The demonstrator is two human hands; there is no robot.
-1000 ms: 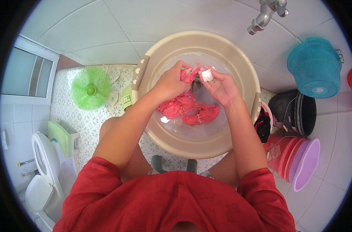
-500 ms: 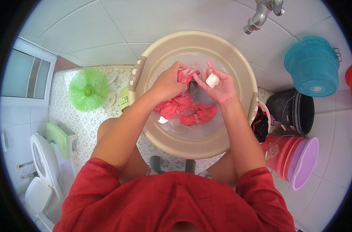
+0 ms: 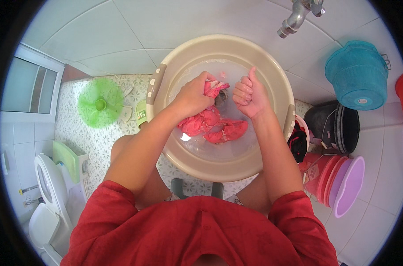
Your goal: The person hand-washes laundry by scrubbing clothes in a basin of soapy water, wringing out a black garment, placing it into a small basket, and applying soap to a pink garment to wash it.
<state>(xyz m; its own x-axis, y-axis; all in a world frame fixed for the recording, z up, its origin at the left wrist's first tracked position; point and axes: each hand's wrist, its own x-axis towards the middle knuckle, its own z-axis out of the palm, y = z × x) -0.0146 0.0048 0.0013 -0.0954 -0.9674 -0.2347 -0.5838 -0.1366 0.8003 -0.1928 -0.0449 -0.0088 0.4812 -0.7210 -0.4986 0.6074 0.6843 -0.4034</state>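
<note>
A wide beige basin holds cloudy water and a wet red garment. My left hand is closed on a bunched part of this garment, raised at the left of the basin's middle. A dark grey patch shows beside the bunch, and the rest of the cloth trails in the water. My right hand is over the basin's right side, palm up, fingers curled in and thumb sticking out. The white lump seen in that palm earlier is hidden by the fingers now.
A metal tap juts from the wall at the upper right. Along the right stand a teal bucket, a black bucket and stacked red and purple tubs. At left are a green fan and a toilet.
My right hand has curled its fingers over the white lump and drawn slightly away from the garment. My left hand keeps its hold on the red cloth, nearly in the same place.
</note>
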